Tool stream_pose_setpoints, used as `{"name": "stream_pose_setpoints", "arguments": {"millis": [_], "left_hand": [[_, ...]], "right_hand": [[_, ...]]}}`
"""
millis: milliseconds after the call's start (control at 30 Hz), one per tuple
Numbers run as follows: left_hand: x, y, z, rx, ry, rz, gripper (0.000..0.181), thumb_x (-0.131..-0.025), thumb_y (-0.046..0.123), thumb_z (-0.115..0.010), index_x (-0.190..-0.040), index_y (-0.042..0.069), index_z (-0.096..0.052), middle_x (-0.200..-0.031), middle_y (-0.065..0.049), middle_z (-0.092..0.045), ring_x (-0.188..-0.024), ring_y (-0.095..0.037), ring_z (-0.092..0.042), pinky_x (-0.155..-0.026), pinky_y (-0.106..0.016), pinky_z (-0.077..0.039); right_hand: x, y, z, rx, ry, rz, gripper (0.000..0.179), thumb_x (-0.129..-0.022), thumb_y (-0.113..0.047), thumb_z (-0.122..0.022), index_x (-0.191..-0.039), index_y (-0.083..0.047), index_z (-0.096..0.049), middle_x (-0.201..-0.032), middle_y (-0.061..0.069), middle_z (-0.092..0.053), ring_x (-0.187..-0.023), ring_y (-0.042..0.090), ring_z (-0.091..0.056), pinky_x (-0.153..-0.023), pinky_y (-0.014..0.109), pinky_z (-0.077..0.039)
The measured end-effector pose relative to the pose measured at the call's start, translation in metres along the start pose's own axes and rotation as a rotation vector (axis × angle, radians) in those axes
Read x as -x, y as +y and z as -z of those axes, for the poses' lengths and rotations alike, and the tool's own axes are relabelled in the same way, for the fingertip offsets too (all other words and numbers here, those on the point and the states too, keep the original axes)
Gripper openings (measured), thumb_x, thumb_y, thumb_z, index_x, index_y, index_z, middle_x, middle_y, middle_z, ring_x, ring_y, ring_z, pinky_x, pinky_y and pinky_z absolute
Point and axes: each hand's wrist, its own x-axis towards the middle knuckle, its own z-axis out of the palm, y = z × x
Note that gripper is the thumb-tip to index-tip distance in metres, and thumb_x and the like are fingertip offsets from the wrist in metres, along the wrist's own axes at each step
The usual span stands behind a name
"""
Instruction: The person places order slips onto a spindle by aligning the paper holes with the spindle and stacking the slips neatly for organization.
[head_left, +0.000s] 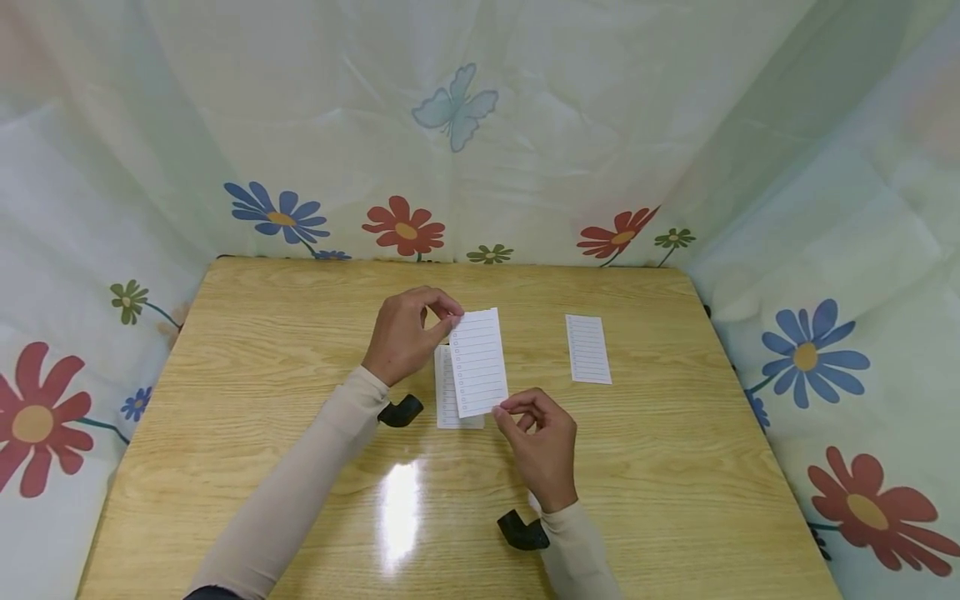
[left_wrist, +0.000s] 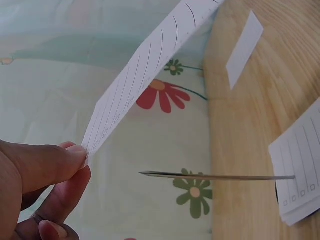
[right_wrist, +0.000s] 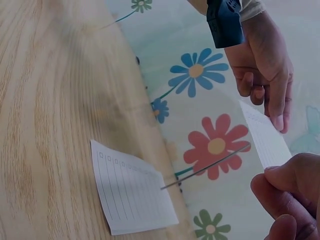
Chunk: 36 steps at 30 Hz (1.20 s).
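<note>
A lined white paper slip [head_left: 478, 362] with a column of small checkboxes is stretched between both hands above the table. My left hand [head_left: 410, 332] pinches its upper left corner between thumb and fingers. The lower right corner is pinched by my right hand [head_left: 542, 446]. Below it lies a small pile of similar slips [head_left: 446, 400], partly covered by the held one in the head view. A thin metal spike [left_wrist: 215, 176] rises out of that pile, its pointed tip bare; the held slip is beside it. A dark base edge peeks from under the pile in the left wrist view.
Another lined slip [head_left: 588, 348] lies flat on the wooden table [head_left: 675, 467], right of the hands. Black camera mounts [head_left: 523, 531] stick out from both wrists. A flowered curtain [head_left: 315, 100] hangs behind the table and along both sides.
</note>
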Motion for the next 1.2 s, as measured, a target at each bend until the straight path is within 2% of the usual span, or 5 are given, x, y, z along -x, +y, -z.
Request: {"name": "stream_pose_setpoints", "arguments": {"millis": [233, 433, 700, 900, 1200], "left_hand": [[-0.002, -0.004, 0.002, 0.002, 0.000, 0.017, 0.004, -0.098, 0.017, -0.079, -0.101, 0.016, -0.080, -0.093, 0.000, -0.076, -0.072, -0.018, -0.052, -0.067, -0.032, -0.040], [-0.003, -0.008, 0.001, 0.000, -0.007, 0.032, 0.004, -0.098, 0.017, -0.079, -0.101, 0.016, -0.081, -0.092, 0.000, -0.076, -0.070, -0.019, -0.051, -0.067, -0.033, -0.039], [-0.005, -0.014, -0.001, 0.006, -0.023, 0.050, 0.004, -0.098, 0.017, -0.078, -0.101, 0.015, -0.080, -0.093, -0.001, -0.075, -0.074, -0.019, -0.053, -0.070, -0.033, -0.040], [-0.006, -0.018, -0.004, 0.008, -0.037, 0.071, 0.003, -0.098, 0.015, -0.078, -0.101, 0.015, -0.080, -0.092, -0.001, -0.076, -0.075, -0.020, -0.054, -0.070, -0.033, -0.040], [-0.011, -0.022, -0.007, 0.023, -0.041, 0.081, 0.004, -0.100, 0.016, -0.076, -0.101, 0.015, -0.080, -0.091, -0.002, -0.075, -0.073, -0.020, -0.051, -0.070, -0.034, -0.039]], "right_hand": [[-0.002, 0.002, -0.005, 0.011, -0.033, 0.012, 0.012, -0.091, -0.004, -0.083, -0.094, -0.013, -0.077, -0.085, 0.004, -0.076, -0.056, 0.016, -0.052, -0.056, 0.027, -0.040], [-0.003, 0.002, -0.009, 0.010, -0.063, 0.001, 0.014, -0.091, -0.002, -0.082, -0.095, -0.015, -0.076, -0.086, 0.005, -0.075, -0.058, 0.016, -0.053, -0.060, 0.026, -0.044], [-0.004, 0.006, -0.013, 0.030, -0.090, 0.004, 0.016, -0.092, -0.003, -0.082, -0.098, -0.018, -0.077, -0.085, 0.004, -0.072, -0.058, 0.015, -0.053, -0.057, 0.025, -0.044], [-0.004, 0.006, -0.014, 0.066, -0.099, -0.008, 0.018, -0.091, -0.004, -0.083, -0.098, -0.020, -0.077, -0.082, 0.002, -0.070, -0.057, 0.015, -0.053, -0.054, 0.024, -0.041], [-0.007, 0.005, -0.015, 0.063, -0.095, -0.018, 0.016, -0.091, -0.005, -0.083, -0.096, -0.019, -0.077, -0.082, 0.002, -0.072, -0.056, 0.015, -0.052, -0.052, 0.023, -0.039]]}}
